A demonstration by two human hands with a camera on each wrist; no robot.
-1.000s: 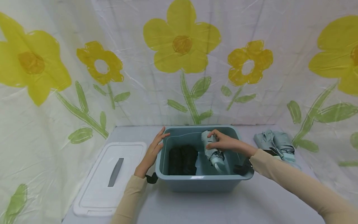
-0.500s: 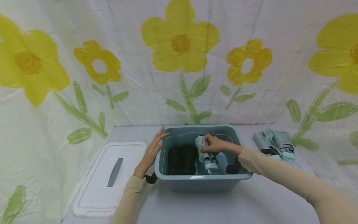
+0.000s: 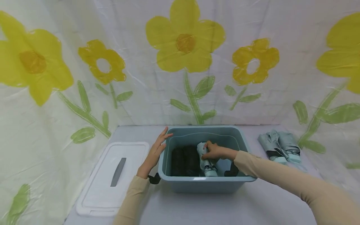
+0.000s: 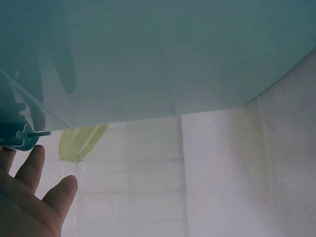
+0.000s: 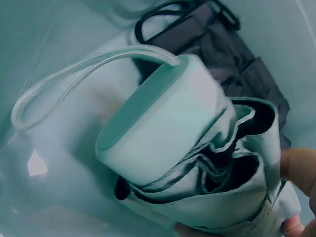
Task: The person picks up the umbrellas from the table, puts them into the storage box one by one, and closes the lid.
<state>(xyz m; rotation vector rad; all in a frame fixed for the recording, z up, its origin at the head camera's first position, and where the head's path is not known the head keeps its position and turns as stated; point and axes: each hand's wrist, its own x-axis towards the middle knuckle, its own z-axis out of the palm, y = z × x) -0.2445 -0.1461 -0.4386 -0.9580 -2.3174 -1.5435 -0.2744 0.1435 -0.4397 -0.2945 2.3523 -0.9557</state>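
Note:
A blue-grey plastic storage bin (image 3: 208, 179) stands on the white table. Inside it, my right hand (image 3: 216, 152) grips a folded pale-green umbrella (image 3: 210, 170) by its wrapped fabric. The right wrist view shows that umbrella's mint handle end (image 5: 163, 118) with a looped wrist cord. Two dark folded umbrellas (image 3: 184, 161) lie side by side in the bin's left part, just left of the pale one. My left hand (image 3: 154, 153) is at the bin's left rim with its fingers extended; in the left wrist view its fingertips (image 4: 34, 160) are by the rim.
A white lid (image 3: 97, 190) with a grey handle (image 3: 118, 172) lies left of the bin. Two more pale folded umbrellas (image 3: 281, 145) lie on the table to the right. Behind hangs a curtain (image 3: 140, 103) printed with yellow flowers.
My right hand has moved the pale umbrella left and lower into the bin, beside the dark ones, and it stands straighter. The left hand stays at the rim.

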